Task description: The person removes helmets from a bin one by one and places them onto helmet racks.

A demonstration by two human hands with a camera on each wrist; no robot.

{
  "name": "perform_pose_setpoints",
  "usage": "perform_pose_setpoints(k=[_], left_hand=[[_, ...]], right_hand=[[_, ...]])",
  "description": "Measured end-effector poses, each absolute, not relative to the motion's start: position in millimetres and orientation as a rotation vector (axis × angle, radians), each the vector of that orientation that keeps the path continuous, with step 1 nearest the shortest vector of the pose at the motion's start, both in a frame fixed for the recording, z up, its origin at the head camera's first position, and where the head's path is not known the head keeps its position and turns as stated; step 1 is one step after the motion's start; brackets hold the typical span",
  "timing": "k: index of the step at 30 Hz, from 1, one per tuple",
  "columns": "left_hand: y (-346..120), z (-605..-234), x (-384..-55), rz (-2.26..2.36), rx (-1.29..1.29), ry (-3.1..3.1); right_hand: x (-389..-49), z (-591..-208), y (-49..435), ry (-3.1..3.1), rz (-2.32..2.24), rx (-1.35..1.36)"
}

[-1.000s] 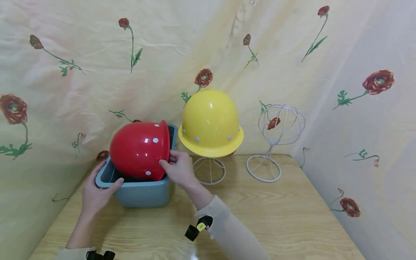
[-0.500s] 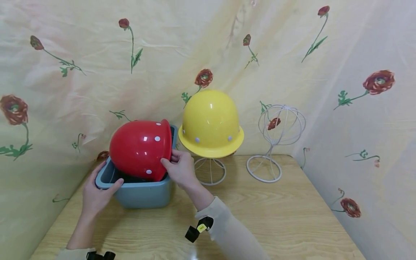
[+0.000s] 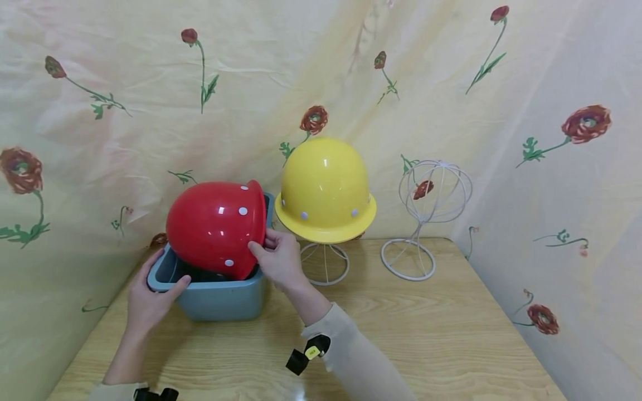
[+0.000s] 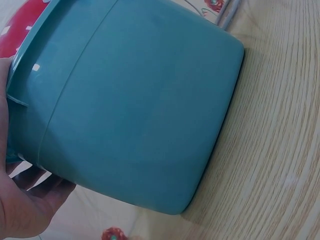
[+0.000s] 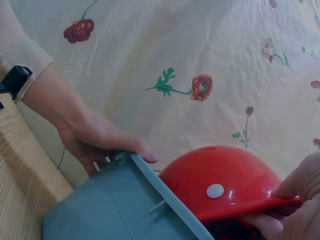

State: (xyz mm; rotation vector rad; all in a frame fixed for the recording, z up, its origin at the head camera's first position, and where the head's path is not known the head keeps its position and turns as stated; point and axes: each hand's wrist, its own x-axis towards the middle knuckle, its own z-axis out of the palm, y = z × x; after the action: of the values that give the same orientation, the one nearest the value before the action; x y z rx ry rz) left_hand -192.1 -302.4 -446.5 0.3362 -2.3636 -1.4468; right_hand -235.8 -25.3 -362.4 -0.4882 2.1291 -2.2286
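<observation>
A red hard hat (image 3: 210,225) lies on its side in the mouth of a blue-grey plastic bin (image 3: 220,303), its brim turned to the right. My right hand (image 3: 280,260) pinches the brim, thumb on the outside and fingers behind it, as the right wrist view also shows on the red hard hat (image 5: 220,180). With my left hand (image 3: 147,298) I grip the bin's left front corner, thumb over the rim. In the left wrist view the fingers of the left hand (image 4: 30,200) reach round the bin's side. The inside of the bin is mostly hidden by the hard hat.
A yellow hard hat (image 3: 326,192) sits on a white wire stand (image 3: 326,281) right of the bin. Farther right stands a bare wire stand (image 3: 418,223) with a globe-shaped top. All rest on a wooden table (image 3: 401,334) before a flowered cloth (image 3: 251,83).
The red hard hat has risen slightly in the bin and tipped a little, with my right hand still on its brim. My left hand and the bin have stayed in place.
</observation>
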Motion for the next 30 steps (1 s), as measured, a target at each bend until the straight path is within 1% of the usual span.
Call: perform_pose_setpoints(k=[10, 30], left_hand=[[-302, -447, -192, -1.450, 0.358, -2.372], [-303, -451, -194, -1.468, 0.351, -2.379]], right_hand=[[-235, -362, -25, 2.096, -2.268, -0.450], [-231, -348, -23, 2.016, -2.391, -0.426]])
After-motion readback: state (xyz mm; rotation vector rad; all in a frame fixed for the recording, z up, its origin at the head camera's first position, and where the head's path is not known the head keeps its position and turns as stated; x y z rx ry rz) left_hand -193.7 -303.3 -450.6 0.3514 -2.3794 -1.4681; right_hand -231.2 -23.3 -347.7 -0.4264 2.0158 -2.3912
